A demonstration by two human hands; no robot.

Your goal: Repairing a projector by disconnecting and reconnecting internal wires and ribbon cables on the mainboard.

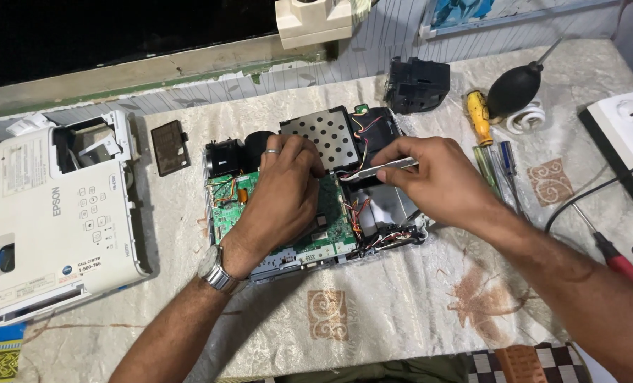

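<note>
An opened projector chassis (309,245) lies in the middle of the table, with a green circuit board (334,230), a perforated metal shield (321,132) and bundles of coloured wires (361,213) showing. My left hand (281,195), with a ring and a wristwatch, rests on the circuit board, fingers bent down onto it near the shield. My right hand (437,177) grips metal tweezers (377,170), whose tips point left at the wires beside the shield.
The white projector top cover (54,213) lies at left, a small dark flap (169,147) beside it. A black plastic part (416,85), screwdrivers (488,142), a black air blower (515,86), a white power strip (629,135) and a red-handled tool (618,261) sit at right.
</note>
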